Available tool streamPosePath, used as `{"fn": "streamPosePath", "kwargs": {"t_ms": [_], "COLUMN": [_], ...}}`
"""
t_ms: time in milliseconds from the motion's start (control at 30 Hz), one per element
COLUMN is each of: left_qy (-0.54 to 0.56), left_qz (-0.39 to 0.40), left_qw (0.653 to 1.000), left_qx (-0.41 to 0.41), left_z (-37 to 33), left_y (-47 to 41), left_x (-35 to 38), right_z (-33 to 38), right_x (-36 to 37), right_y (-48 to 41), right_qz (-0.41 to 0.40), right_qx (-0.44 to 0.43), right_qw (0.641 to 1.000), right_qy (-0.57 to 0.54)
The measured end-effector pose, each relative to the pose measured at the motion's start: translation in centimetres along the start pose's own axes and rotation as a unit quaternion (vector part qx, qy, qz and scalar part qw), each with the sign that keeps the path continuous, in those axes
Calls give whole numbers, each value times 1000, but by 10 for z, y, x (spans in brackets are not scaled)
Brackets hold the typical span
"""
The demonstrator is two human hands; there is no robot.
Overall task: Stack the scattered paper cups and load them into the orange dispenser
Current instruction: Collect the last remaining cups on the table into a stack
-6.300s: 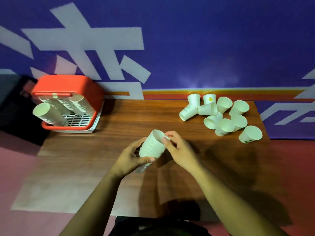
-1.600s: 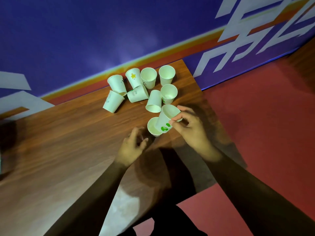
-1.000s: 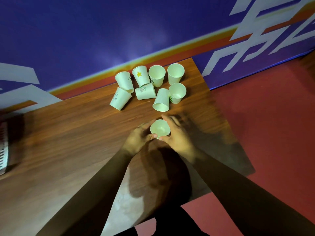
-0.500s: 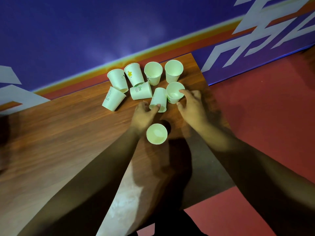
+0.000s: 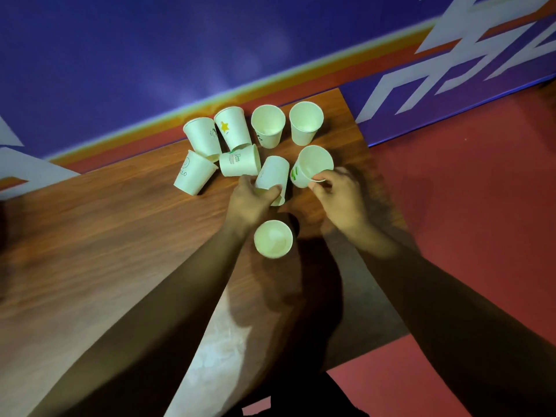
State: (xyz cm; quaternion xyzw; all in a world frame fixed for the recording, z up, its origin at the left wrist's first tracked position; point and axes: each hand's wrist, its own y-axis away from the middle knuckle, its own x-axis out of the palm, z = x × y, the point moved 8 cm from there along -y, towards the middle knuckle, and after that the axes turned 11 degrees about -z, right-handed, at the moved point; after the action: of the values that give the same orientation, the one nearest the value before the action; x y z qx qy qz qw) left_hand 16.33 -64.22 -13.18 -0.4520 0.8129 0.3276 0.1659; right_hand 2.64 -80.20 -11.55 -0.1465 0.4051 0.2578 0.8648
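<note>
Several white paper cups lie scattered at the far right end of the wooden table (image 5: 120,236). My left hand (image 5: 249,203) grips a cup lying on its side (image 5: 272,174). My right hand (image 5: 340,197) pinches the rim of a cup with green marks (image 5: 313,164). A short stack of cups (image 5: 273,239) stands upright on the table, between and nearer than my two hands. Further back are a cup with a yellow star (image 5: 233,130), a cup with printed lettering (image 5: 194,173) and two upright cups (image 5: 305,121). The orange dispenser is out of view.
The table's right edge runs just right of the cups, with red floor (image 5: 466,206) beyond it. A blue wall with white shapes and an orange stripe (image 5: 210,55) stands directly behind the table. The table's left part stretches out bare.
Both hands left the short stack standing on the table and reached forward. My left hand has closed round the lying cup and my right hand has taken the green-marked cup's rim.
</note>
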Motion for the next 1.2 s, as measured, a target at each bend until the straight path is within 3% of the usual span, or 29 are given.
{"fn": "streamPosePath", "kwargs": {"t_ms": [200,333,500,633,767,900,967,1033,1200], "left_qy": [102,91,-16,-136,-160,-36,109,195,152], "left_qz": [-10,62,97,98,148,156,137,150,195], "left_qw": [993,983,968,936,937,965,975,963,961], "left_qx": [66,148,232,309,271,208,135,110,127], "left_z": [-6,-10,-5,4,27,27,23,18,21], "left_y": [37,70,89,86,84,83,84,89,97], "left_x": [-65,-81,-64,-38,-18,-36,-57,-68,-61], "right_z": [5,21,37,45,49,56,59,62,68], "right_x": [-24,-37,-53,-65,-60,-48,-40,-30,-15], "right_y": [23,38,58,69,80,95,102,108,118], "right_qz": [-29,-41,-62,-65,-24,37,66,92,122], "right_qx": [63,69,64,87,109,102,91,59,-20], "right_qw": [993,991,986,971,947,934,940,956,977], "right_qy": [-92,-103,-139,-215,-300,-339,-323,-273,-173]}}
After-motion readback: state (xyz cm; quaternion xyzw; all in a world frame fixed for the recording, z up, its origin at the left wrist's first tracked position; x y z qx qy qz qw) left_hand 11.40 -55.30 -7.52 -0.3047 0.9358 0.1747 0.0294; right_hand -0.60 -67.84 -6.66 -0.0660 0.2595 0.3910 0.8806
